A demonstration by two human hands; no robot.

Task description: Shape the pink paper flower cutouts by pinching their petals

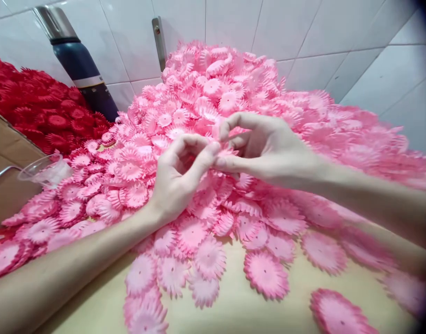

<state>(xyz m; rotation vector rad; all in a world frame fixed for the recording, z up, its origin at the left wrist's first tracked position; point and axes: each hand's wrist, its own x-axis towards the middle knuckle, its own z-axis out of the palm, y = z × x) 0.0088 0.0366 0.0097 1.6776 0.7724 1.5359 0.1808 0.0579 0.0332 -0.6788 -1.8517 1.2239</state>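
Both hands meet above a large heap of pink fringed fabric discs (228,99). My left hand (181,174) is closed, thumb pressed against the bent fingers at a small pink piece. Touching it from the right, my right hand (268,148) pinches pink petal material between thumb and fingers, with the index finger arched above. The fingertips hide most of what they hold. Nearer to me, loose pink discs (266,274) with small centre holes lie on the pale yellow table (233,297).
A dark blue bottle (82,69) with a metal cap leans at the back left beside a red heap (42,109). At the left edge are a cardboard box (11,167) and a clear plastic cup (47,171). White tiles (233,21) rise behind.
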